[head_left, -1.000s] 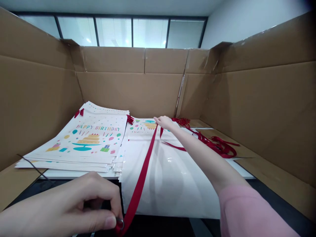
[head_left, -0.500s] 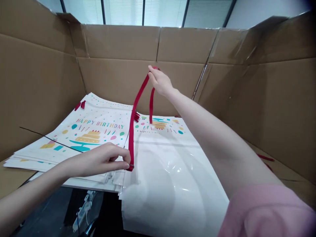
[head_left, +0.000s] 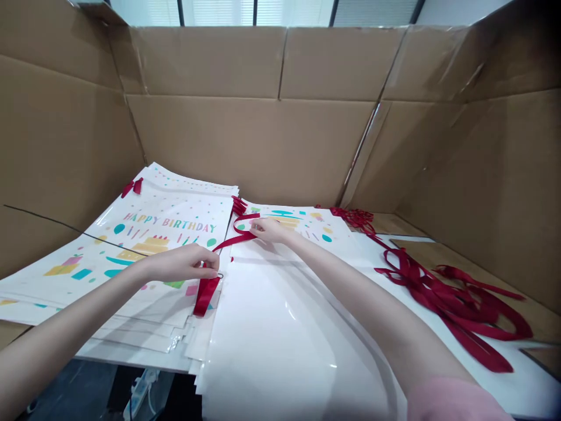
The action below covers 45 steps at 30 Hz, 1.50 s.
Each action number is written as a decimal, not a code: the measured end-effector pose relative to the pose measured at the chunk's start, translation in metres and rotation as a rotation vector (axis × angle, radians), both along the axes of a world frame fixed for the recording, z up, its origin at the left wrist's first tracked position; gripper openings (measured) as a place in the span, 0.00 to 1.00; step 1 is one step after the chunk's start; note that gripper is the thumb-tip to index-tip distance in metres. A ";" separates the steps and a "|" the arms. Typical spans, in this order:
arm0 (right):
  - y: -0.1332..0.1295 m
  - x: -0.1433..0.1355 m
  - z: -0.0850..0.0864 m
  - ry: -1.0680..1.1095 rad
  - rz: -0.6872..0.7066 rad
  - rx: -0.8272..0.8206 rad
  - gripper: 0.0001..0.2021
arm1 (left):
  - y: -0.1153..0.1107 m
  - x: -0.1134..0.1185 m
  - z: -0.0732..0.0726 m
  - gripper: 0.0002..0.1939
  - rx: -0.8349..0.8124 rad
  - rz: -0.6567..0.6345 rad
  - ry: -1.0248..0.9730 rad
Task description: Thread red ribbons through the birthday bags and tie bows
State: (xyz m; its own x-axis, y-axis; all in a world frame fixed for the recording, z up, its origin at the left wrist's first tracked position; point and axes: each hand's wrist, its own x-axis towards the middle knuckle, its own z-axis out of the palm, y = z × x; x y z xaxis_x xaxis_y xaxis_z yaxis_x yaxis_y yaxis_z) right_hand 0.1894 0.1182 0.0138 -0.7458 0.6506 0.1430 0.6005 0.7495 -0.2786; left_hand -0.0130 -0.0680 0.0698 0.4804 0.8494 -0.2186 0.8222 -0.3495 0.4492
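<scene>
A red ribbon (head_left: 204, 297) runs between my two hands. My left hand (head_left: 186, 263) pinches it, with a small metal ring or clip at the fingertips, and a loop hangs below. My right hand (head_left: 268, 230) grips the ribbon farther back, low over a large white sheet (head_left: 272, 327). Printed sheets reading HAPPY BIRTHDAY (head_left: 170, 202) lie stacked at the left, partly under my left forearm. Short red ribbon ends (head_left: 239, 206) show at the stack's back right corner, and a small red bow (head_left: 132, 187) at its back left.
Long loose red ribbons (head_left: 438, 292) lie in coils at the right, with a tangled heap (head_left: 357, 219) behind them. Cardboard walls (head_left: 210, 134) enclose the left, back and right. A thin dark wire crosses the left stack. A power strip (head_left: 140, 392) is below the table edge.
My right hand has come down from high up to just above the white sheet, lowering the ribbon. My left hand has shifted slightly left and up. More of the right side is in view.
</scene>
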 end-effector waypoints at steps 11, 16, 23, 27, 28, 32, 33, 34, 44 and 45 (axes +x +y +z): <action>-0.016 -0.051 -0.019 0.052 0.487 0.012 0.08 | 0.083 0.000 -0.013 0.13 -0.250 0.000 -0.054; -0.015 -0.057 -0.041 0.169 0.526 0.108 0.07 | 0.093 -0.008 -0.026 0.16 -0.427 0.014 -0.129; -0.021 -0.052 -0.048 0.280 0.486 0.119 0.09 | 0.089 -0.019 -0.041 0.17 -0.409 0.073 -0.211; -0.021 -0.050 -0.045 0.222 0.496 0.048 0.10 | 0.084 -0.018 -0.043 0.18 -0.388 0.126 -0.229; -0.020 -0.050 -0.045 0.204 0.494 0.031 0.11 | 0.083 -0.017 -0.043 0.18 -0.378 0.131 -0.231; -0.018 -0.052 -0.046 0.171 0.486 -0.025 0.13 | 0.081 -0.014 -0.040 0.18 -0.338 0.132 -0.232; -0.017 -0.052 -0.047 0.171 0.484 -0.036 0.13 | 0.081 -0.014 -0.038 0.19 -0.331 0.134 -0.227; -0.017 -0.052 -0.047 0.173 0.480 -0.048 0.13 | 0.081 -0.014 -0.037 0.19 -0.319 0.133 -0.219; -0.018 -0.053 -0.045 0.137 0.438 -0.118 0.09 | 0.078 -0.009 -0.040 0.18 -0.311 0.168 -0.187; -0.019 -0.053 -0.045 0.130 0.436 -0.119 0.09 | 0.078 -0.009 -0.039 0.18 -0.313 0.164 -0.200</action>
State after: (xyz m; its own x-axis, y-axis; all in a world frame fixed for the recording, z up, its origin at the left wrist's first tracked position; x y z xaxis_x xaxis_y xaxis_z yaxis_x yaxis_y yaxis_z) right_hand 0.1369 0.0995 -0.0312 -0.9339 0.2984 0.1968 0.1914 0.8824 -0.4299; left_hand -0.0217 0.0096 0.0305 0.4035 0.8254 -0.3947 0.7412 -0.0420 0.6699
